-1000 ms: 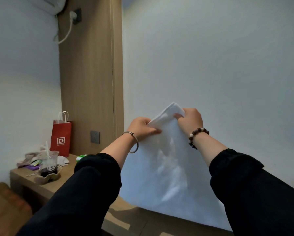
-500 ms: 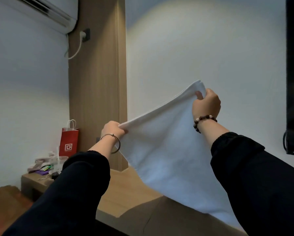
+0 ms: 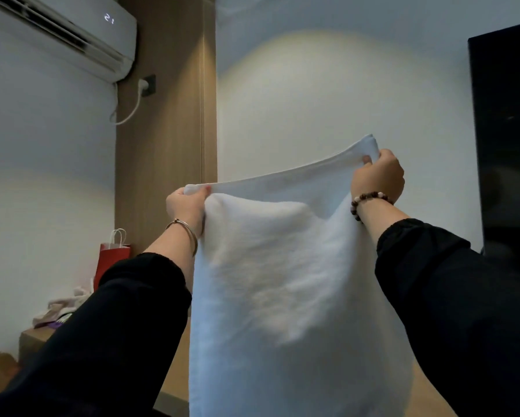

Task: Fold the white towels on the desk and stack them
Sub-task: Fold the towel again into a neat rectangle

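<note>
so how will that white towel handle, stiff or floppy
Probably floppy: the white towel hangs limp from the left hand and right hand, its top edge sagging between them. Likely light for its size, since pinched corners alone carry it. Its fuzzy surface should resist slipping.

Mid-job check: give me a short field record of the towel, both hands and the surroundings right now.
towel: white towel, held up in the air, hanging down
left hand: left hand pinches the top left corner
right hand: right hand grips the top right corner, higher than the left
layers: cannot tell
desk: wooden desk, partly seen beside the towel
far left: red paper bag, crumpled cloth
wall: air conditioner
</note>
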`<state>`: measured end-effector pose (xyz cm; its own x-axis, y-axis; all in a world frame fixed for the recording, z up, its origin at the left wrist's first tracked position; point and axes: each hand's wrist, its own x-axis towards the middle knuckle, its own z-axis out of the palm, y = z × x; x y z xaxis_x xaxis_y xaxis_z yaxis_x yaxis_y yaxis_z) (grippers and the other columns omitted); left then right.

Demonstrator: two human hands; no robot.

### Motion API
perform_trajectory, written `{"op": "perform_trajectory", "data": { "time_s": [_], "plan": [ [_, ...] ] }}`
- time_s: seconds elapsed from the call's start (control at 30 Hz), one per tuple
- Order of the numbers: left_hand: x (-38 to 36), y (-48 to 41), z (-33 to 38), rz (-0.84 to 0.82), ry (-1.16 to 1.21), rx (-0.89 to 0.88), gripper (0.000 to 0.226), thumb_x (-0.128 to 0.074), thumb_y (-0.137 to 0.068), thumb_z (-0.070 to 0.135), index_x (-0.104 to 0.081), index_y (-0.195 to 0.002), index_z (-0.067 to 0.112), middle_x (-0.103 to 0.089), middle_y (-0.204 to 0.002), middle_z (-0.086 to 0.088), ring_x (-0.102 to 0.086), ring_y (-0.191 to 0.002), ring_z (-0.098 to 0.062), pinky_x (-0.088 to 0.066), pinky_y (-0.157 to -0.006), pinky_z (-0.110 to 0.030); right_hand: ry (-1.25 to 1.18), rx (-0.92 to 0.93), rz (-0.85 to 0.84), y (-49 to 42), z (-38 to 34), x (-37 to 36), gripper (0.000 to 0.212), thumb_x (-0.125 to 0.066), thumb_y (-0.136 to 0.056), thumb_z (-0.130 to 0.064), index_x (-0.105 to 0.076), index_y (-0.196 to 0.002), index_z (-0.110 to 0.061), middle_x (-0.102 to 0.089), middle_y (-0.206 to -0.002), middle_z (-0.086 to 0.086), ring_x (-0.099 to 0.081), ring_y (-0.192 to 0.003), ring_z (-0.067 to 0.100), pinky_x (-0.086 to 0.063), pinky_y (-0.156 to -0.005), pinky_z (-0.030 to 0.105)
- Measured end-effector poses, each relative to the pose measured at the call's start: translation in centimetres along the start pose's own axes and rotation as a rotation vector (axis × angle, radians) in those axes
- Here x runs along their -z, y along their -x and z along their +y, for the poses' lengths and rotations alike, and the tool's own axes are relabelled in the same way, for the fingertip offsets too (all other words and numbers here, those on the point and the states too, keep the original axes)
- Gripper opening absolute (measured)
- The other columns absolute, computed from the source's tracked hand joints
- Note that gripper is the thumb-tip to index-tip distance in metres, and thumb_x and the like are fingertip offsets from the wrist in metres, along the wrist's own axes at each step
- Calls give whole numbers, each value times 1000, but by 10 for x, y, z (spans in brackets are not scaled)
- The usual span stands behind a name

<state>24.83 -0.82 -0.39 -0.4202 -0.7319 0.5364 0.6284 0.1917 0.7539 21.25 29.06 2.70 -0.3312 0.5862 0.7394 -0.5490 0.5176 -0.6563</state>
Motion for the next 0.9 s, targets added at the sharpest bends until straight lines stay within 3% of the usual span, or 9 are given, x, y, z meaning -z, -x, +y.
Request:
{"op": "perform_trajectory", "data": {
  "time_s": [0.07, 0.23, 0.4, 0.53, 0.6, 0.7, 0.77, 0.83, 0.9],
  "plan": [
    [-4, -5, -7, -34, -70, 46, 14, -73, -72, 18, -63, -62, 16, -59, -62, 5, -53, -60, -15, -45, -54, -20, 43, 28, -35, -6, 5, -6, 12, -50, -94, -13, -52, -85, -6, -65, -95, 19, -60, -86, 35, -32, -63, 32],
    [-18, -16, -46, -108, -478, -112, 7, -59, -87, 17, -61, -85, 11, -60, -85, -5, -54, -79, -24, -39, -68, -29, 142, -8, -125, -5, 42, -37, 14, -49, -94, -15, -57, -91, -4, -65, -96, 18, -61, -91, 36, -37, -66, 33],
    [-29, -11, -119, -175, -668, -143, 6, -54, -90, 14, -59, -87, 13, -58, -85, -2, -51, -78, -21, -33, -60, -25, 248, -3, -246, 11, 118, -80, 22, -52, -92, -10, -48, -72, -5, -60, -100, 23, -57, -97, 36, -36, -67, 33],
    [-35, -10, -184, -204, -909, -148, 13, -58, -87, 21, -65, -89, 11, -63, -86, -5, -52, -76, -23, -38, -60, -27, 309, -8, -341, 27, 176, -117, 16, -57, -89, -12, -58, -76, -4, -55, -100, 17, -55, -100, 35, -45, -71, 35],
    [-39, -8, -216, -223, -1024, -115, 14, -61, -87, 26, -67, -90, 14, -64, -87, -4, -54, -77, -23, -41, -62, -28, 409, -40, -406, 39, 205, -132, 18, -57, -90, -18, -64, -83, -3, -52, -104, 15, -55, -89, 33, -46, -67, 34],
    [-49, 0, -263, -254, -1079, 2, 14, -63, -87, 24, -68, -94, 13, -65, -92, -7, -58, -82, -26, -42, -63, -29, 529, -100, -511, 60, 251, -149, 24, -54, -89, -19, -62, -71, -5, -55, -72, 11, -50, -63, 27, -34, -52, 24],
    [-55, 6, -292, -250, -1069, 67, 13, -59, -88, 19, -68, -94, 11, -66, -95, -10, -59, -85, -28, -43, -63, -31, 549, -145, -547, 76, 281, -157, 25, -53, -89, -17, -60, -68, -4, -50, -60, 8, -49, -61, 27, -31, -52, 24],
    [-59, 14, -320, -232, -1027, 112, 17, -53, -90, 14, -67, -99, 11, -66, -102, -12, -60, -93, -31, -45, -69, -32, 540, -166, -564, 90, 304, -164, 24, -53, -91, -16, -62, -74, -2, -57, -68, 12, -53, -67, 28, -36, -58, 28],
    [-61, 24, -345, -250, -942, 156, 29, -48, -91, 9, -59, -118, 11, -58, -122, -13, -55, -109, -32, -44, -84, -34, 505, -196, -589, 105, 322, -171, 20, -50, -95, -14, -64, -89, 0, -63, -90, 18, -60, -87, 33, -42, -67, 33]
  ]
}}
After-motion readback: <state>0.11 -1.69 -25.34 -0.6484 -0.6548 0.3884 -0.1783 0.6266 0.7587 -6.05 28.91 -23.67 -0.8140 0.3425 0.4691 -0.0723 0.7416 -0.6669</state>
